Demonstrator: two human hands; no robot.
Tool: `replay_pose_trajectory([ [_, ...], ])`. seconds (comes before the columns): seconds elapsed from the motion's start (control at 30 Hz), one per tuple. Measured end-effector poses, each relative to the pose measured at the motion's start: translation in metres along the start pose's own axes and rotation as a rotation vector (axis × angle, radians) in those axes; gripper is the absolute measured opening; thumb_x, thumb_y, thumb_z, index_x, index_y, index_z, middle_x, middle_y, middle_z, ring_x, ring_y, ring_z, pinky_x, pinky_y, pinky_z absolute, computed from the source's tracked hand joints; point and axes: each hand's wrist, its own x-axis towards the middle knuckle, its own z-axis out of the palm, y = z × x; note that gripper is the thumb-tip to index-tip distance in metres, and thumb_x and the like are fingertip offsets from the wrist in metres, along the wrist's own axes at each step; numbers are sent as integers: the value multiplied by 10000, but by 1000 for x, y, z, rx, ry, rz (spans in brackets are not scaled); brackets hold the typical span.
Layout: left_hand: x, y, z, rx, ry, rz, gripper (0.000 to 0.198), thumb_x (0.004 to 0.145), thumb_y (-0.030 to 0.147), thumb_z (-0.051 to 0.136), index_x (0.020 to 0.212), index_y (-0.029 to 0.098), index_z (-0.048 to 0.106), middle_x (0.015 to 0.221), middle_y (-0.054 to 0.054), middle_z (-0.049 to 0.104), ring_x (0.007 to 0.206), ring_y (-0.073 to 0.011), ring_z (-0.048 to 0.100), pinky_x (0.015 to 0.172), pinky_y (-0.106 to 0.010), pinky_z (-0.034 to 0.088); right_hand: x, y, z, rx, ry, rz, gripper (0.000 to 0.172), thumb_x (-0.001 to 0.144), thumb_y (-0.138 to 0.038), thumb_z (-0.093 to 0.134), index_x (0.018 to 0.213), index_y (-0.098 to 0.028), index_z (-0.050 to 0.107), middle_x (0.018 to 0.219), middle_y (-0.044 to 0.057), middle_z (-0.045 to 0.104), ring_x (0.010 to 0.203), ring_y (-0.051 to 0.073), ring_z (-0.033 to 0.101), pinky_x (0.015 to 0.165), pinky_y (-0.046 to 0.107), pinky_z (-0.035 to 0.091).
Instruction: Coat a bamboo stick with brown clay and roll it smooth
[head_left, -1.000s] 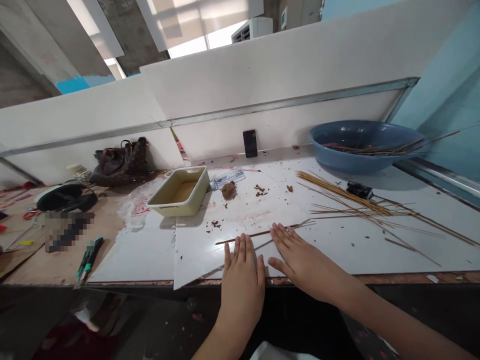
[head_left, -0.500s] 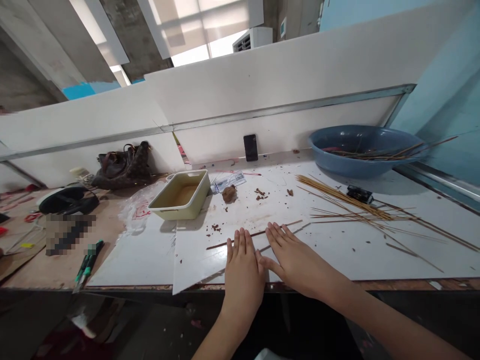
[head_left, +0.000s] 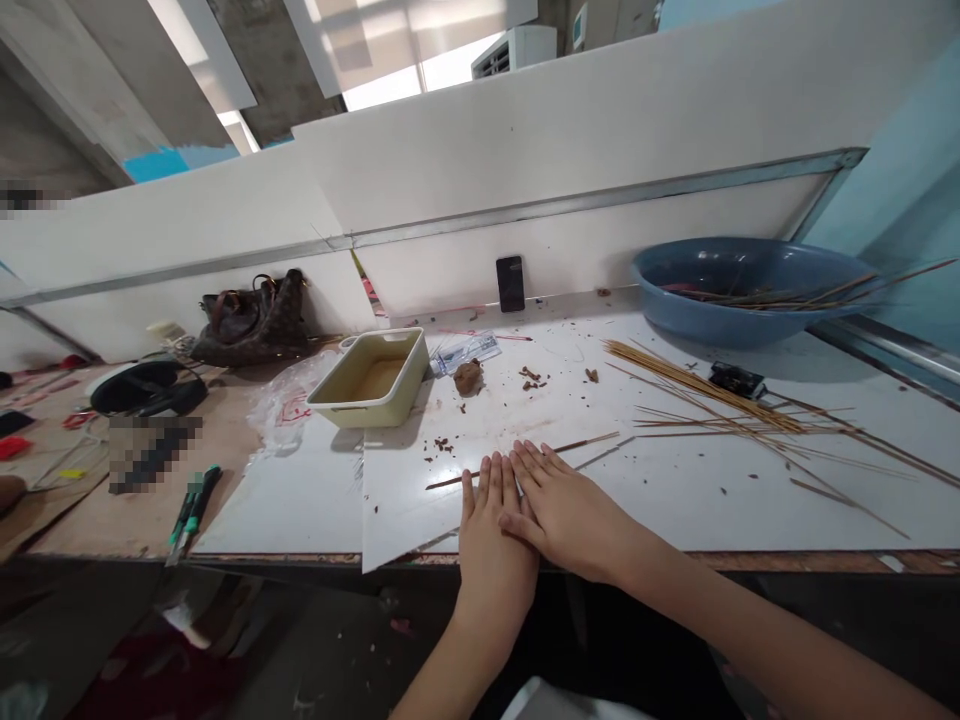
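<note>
My left hand lies flat, palm down, with its fingertips on a thin brown stick on the white board. Beside it, my right hand is also flat, fingers stretched over the same stick, its thumb overlapping my left hand. The stick's thinner, paler end sticks out to the right. A brown lump sits beyond the hands, with small brown crumbs around it. Behind my hands, a grey strip lies at a slant on the board.
A yellow-green tub stands left of the lump. Thin sticks lie to the right, near a black object and a blue basin. A phone leans at the back. Green-handled tools and a bag are left.
My right hand has moved left against my left hand, its thumb now over it. More of the stick's right end shows. The whole view has shifted slightly.
</note>
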Motion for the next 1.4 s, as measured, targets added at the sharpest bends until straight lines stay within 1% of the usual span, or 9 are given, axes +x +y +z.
replay_pose_trajectory([
  [0.1,-3,0,-2,-11,6,-3,653,1049,251,412,1693,150,378,1748,-124,357,1644,-329,303,1364,-592,203,-3,-2,1,-3,2,10,972,1074,-764,210,1675,-10,335,1738,232,267,1654,335,251,1363,533,207],
  [0.3,15,-3,-11,-25,-58,-92,615,1091,290,372,1674,98,395,1736,-150,358,1639,-309,315,1362,-561,225,15,3,-4,-40,-46,39,985,1085,-729,124,1667,46,300,1750,253,225,1667,334,194,1367,537,172],
  [0.53,-4,-2,-10,-54,6,-100,579,1123,275,290,1657,101,431,1717,-133,395,1630,-276,339,1366,-538,231,-6,2,0,-79,-55,12,923,1100,-700,165,1683,4,292,1748,222,232,1656,326,233,1359,539,222],
  [0.73,18,-7,-18,-89,-78,-172,611,1095,258,351,1652,11,391,1715,-183,372,1640,-302,310,1371,-554,199,21,11,-4,-124,-50,24,873,1121,-643,181,1671,19,323,1739,242,260,1654,326,237,1361,545,200],
  [0.93,-9,-5,-10,-67,17,-136,603,1082,247,341,1653,72,426,1725,-141,372,1638,-293,319,1361,-559,231,-7,7,5,-130,-8,8,898,1106,-679,227,1678,9,305,1742,223,238,1650,327,253,1354,543,247],
  [1.0,-11,-8,-9,-65,18,-119,605,1079,246,340,1649,65,429,1718,-149,388,1631,-294,335,1358,-562,238,-9,7,6,-136,-14,4,899,1108,-676,211,1676,14,308,1741,224,241,1647,325,262,1355,537,245],
  [1.2,16,-17,-16,-78,-29,-197,639,1044,241,423,1643,19,412,1709,-186,397,1631,-295,335,1364,-548,217,21,16,-6,-171,-36,30,889,1117,-649,193,1659,41,336,1730,254,274,1648,331,252,1365,533,199],
  [1.27,12,-15,-15,-69,-19,-196,633,1047,234,403,1641,16,414,1708,-176,398,1630,-294,339,1360,-547,233,17,15,-3,-169,-39,30,909,1112,-665,205,1663,50,311,1735,254,247,1649,337,244,1362,537,211],
  [1.4,-16,-9,-8,-40,52,-158,593,1076,241,354,1633,65,455,1706,-140,408,1616,-282,372,1346,-544,281,-11,13,8,-165,7,5,909,1107,-684,223,1673,21,312,1737,241,251,1642,331,269,1347,540,272],
])
